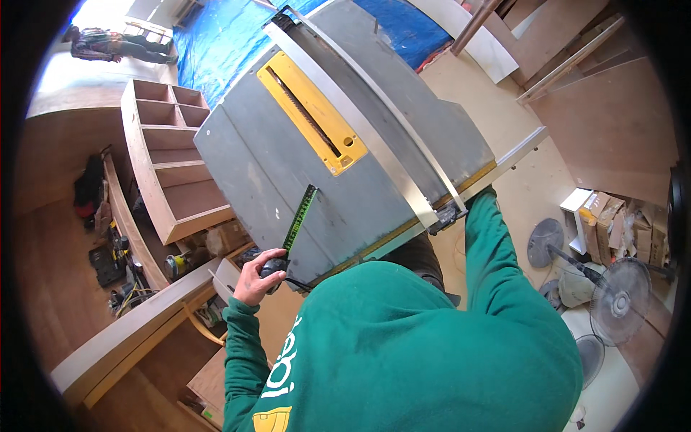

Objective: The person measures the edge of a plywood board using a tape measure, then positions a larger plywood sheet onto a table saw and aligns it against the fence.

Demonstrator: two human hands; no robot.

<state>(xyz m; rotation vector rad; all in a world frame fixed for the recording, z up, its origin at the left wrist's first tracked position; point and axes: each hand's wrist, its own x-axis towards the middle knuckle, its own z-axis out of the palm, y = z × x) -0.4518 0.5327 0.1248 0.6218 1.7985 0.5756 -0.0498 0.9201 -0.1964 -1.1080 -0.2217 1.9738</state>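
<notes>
The person's left hand (252, 279) is wrapped around the black case of a tape measure (273, 268) at the near left corner of the table saw (248, 144), and a short green tape strip (299, 221) runs out of it above the grey top. The right hand I can't see; the right sleeve (491, 241) goes in under the front rail (520, 147), close by the near end of the fence (392, 169), so what it grips, if anything, I can't tell. The two hands are well apart. To measure well here, I'd say the strip wants to lie flat and straight, square to the fence, with its end hook seated against a firm face; as it lies, it slants, and a slanted tape would read long. The fence ought to be snug and true before any number is trusted, and the fingers are best kept off the yellow throat plate (319, 109), since I can't tell whether the saw is unplugged. As for how the tape points, its free end aims away from the person and somewhat to the right, toward the near end of that plate but short of it. Its long axis lies along the strip, from case to tip, cutting across the line of the fence, which leans away to the left. Whether the strip touches the top, I can't make out.
</notes>
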